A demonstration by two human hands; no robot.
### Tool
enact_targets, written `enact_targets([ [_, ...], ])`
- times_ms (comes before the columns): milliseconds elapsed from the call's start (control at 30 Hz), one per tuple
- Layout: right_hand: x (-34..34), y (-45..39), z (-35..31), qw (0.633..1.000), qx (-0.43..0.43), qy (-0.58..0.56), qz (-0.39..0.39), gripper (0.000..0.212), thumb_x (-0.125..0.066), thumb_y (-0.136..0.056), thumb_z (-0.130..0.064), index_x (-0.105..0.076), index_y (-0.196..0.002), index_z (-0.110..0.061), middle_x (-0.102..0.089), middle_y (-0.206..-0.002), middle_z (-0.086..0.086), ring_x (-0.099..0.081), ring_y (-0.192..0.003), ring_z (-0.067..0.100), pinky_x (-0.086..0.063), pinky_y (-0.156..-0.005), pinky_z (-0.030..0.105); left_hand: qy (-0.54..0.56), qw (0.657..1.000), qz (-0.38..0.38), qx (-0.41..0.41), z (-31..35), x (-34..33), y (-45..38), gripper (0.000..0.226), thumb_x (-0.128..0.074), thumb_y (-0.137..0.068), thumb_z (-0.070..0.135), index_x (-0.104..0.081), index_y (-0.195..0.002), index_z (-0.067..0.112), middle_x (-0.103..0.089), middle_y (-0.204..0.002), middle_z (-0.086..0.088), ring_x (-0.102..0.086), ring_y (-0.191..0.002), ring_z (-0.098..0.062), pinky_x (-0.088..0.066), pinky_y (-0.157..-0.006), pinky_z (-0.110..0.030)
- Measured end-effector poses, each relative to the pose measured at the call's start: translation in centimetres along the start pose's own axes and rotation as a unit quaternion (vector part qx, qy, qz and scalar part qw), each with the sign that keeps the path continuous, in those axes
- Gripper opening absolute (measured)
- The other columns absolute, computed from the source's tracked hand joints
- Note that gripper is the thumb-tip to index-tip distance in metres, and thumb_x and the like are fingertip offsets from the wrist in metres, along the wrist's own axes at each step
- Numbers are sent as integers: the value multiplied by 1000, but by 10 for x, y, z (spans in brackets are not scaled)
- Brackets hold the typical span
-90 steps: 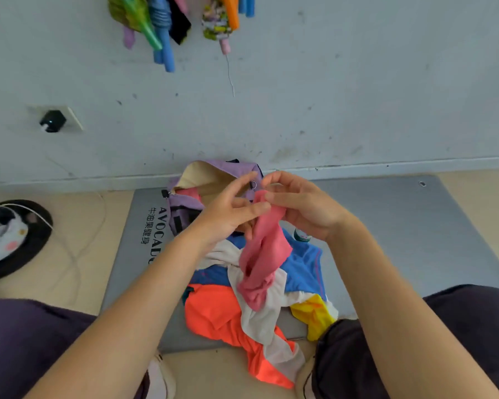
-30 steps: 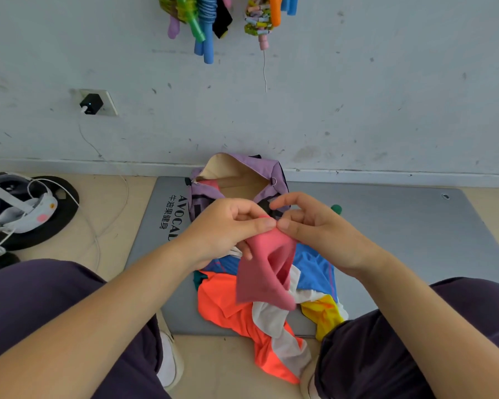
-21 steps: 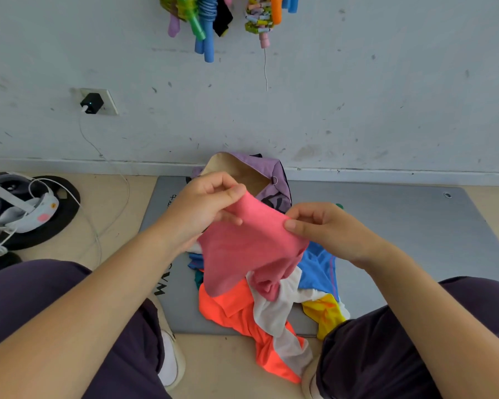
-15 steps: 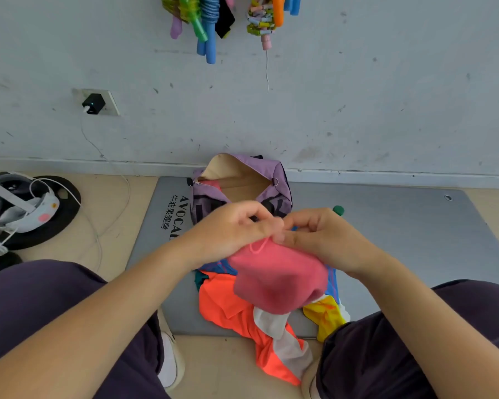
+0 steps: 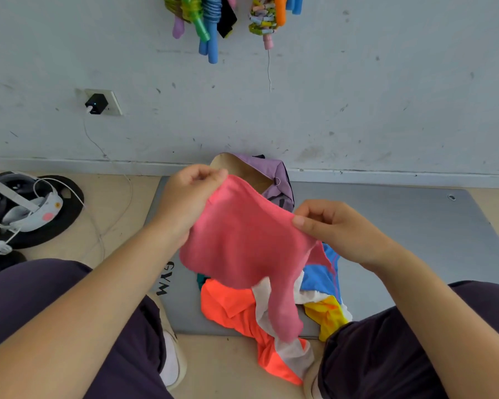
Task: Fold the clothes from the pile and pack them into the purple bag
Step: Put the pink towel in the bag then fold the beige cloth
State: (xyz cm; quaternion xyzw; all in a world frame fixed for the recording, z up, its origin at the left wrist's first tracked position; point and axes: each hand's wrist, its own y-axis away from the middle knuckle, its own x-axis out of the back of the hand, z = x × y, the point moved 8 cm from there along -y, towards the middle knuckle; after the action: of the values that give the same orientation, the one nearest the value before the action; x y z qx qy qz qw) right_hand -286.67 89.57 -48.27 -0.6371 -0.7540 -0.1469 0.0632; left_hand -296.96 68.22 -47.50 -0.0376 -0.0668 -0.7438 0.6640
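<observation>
Left hand (image 5: 189, 197) and right hand (image 5: 333, 228) fingers pinch pink garment (image 5: 242, 243), top edge slanting left-high, tail hanging down

soft, matt pink cloth (image 5: 242, 243); glossy orange and white fabric in pile (image 5: 242, 309); purple woven bag (image 5: 274, 174), tan lining; smooth grey mat (image 5: 401, 226); scuffed matt painted wall (image 5: 357, 96).

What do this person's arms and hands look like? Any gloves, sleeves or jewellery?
Both forearms are bare, with no sleeves in view. The left hand and right hand wear no gloves, rings or watch that I can see. The fingernails look short and unpainted. Dark purple trousers cover the legs.
</observation>
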Motion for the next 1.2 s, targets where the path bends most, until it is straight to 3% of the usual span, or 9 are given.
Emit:
enact_targets([
  [100,-14,0,1,999,-4,-50,-10,17,-64,-90,-23,-69,-85,-7,-62,-70,6,-52,-65,14,-41,-60,23,-75,978,-192,-4,1,-43,24,32,-77,-76,50,-68,-106,41,-72,-88,-3,-64,-76,-10,-47,-70,-20],
  [233,-25,-1,-1,995,2,-98,-19,23,-66,-84,-33,-71,-89,-11,-66,-78,20,-56,-71,24,-45,-65,31,-143,918,-370,-9,-6,-83,63,24,-70,-85,42,-68,-88,19,-62,-65,-5,-56,-61,-15,-46,-62,-26],
  [567,1,-1,6,998,-13,-54,13,10,-65,-91,-18,-69,-88,-9,-69,-78,3,-62,-74,12,-49,-75,24,-16,1000,0,1,-3,-6,5,25,-67,-91,31,-65,-77,11,-53,-58,4,-49,-51,-6,-43,-55,-21],
  [633,-4,-2,5,998,-6,-61,8,14,-66,-90,-20,-69,-90,-7,-69,-79,12,-61,-74,16,-50,-73,27,-27,999,-43,17,-4,-15,7,13,-71,-87,32,-69,-93,20,-54,-57,4,-52,-51,-8,-55,-57,-28],
  [733,-17,-2,4,995,-5,-100,-5,15,-67,-87,-25,-69,-89,-10,-66,-74,9,-57,-64,12,-45,-59,19,-58,970,-234,28,-7,-53,30,44,-75,-79,48,-62,-121,43,-60,-63,10,-54,-57,-6,-54,-61,-26],
  [833,-22,-3,6,993,-6,-117,-5,18,-68,-88,-30,-71,-92,-12,-68,-85,12,-58,-75,19,-45,-65,26,-101,937,-334,-16,-5,-77,56,23,-69,-85,49,-69,-104,37,-62,-65,4,-49,-55,-7,-42,-56,-15],
  [967,-17,-4,10,992,-18,-121,-5,13,-64,-92,-17,-71,-98,-8,-72,-93,7,-65,-86,15,-53,-82,25,-136,959,-240,-60,0,-63,40,20,-67,-91,34,-65,-75,22,-58,-62,7,-51,-58,-4,-41,-62,-18],
  [1100,-10,-4,12,995,-34,-88,15,12,-64,-92,-18,-71,-94,-8,-72,-84,1,-64,-75,9,-50,-67,16,-61,996,-71,-14,-4,-26,14,23,-66,-91,32,-66,-77,14,-57,-69,5,-51,-68,-11,-42,-72,-32],
  [1200,-8,-3,10,995,-28,-96,20,10,-64,-92,-17,-71,-91,-11,-73,-83,0,-65,-72,9,-49,-64,16,-22,998,-47,28,-6,-18,10,14,-68,-89,32,-72,-86,19,-62,-77,7,-56,-73,-9,-43,-75,-28],
])
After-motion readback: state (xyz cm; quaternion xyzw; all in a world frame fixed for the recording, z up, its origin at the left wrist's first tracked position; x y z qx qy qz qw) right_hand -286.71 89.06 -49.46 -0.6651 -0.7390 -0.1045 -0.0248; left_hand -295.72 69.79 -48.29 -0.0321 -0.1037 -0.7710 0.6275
